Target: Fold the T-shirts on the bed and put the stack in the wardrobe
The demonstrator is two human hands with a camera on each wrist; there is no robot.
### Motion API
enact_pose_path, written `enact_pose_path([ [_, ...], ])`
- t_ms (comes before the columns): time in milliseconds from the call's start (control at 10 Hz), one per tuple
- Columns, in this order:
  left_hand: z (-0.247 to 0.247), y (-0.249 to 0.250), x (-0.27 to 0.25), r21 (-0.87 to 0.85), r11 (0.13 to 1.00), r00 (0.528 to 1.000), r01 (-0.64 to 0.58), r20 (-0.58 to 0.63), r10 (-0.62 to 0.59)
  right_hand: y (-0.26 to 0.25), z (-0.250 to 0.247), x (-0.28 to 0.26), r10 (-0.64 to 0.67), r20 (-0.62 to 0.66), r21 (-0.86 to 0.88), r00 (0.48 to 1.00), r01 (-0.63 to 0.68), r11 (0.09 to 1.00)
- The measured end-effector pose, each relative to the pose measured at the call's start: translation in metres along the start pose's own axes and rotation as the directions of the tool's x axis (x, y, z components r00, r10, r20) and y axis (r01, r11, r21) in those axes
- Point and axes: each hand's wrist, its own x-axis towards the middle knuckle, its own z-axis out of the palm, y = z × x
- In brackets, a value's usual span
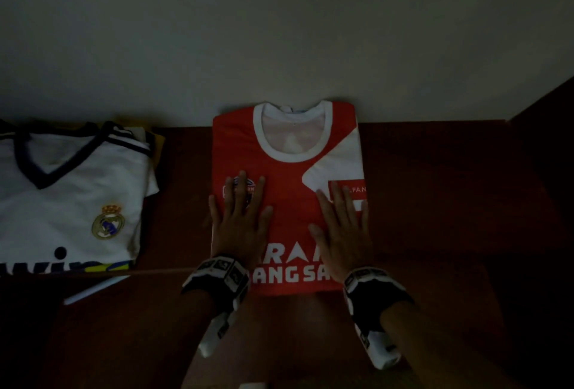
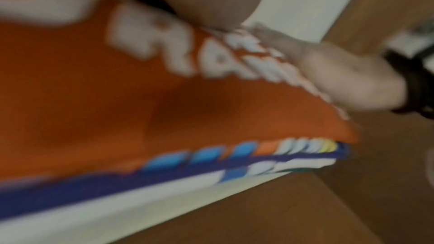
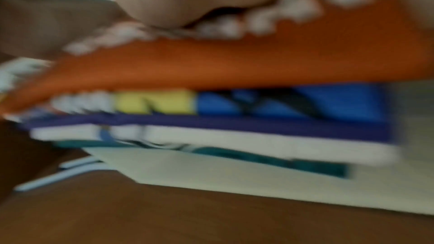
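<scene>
Both grips flat, fingers spread, holding nothing: left hand (image 1: 240,218) and right hand (image 1: 341,227) press palm-down on the folded red-and-white round-neck T-shirt (image 1: 285,155) topping the stack. Stack sits directly under my palms, collar away from me, long axis running front to back, hem nearest my wrists; both hands equally near. Wrist views, blurred, show layered folded shirts (image 3: 211,121) beneath: blue, purple, white, teal. Stack rests on the dark brown wooden wardrobe shelf (image 1: 435,187), collar end against the pale back wall (image 1: 279,31). Second pile, topped by a white V-neck football jersey (image 1: 71,202), lies just to the left, apart. Judgement: placement looks nearly done; lift hands clear.
</scene>
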Motion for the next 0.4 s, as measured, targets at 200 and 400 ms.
enact_pose_path([
  [200,-0.005,-0.03,-0.005,-0.048,0.981,0.981,0.19,0.038,-0.189,0.026,-0.008,-0.001,0.203,0.061,0.045,0.977,-0.206,0.977],
  [400,-0.028,-0.051,-0.028,-0.155,0.88,0.891,0.449,0.007,-0.454,0.053,-0.037,-0.019,0.362,0.127,0.11,0.923,-0.376,0.92],
])
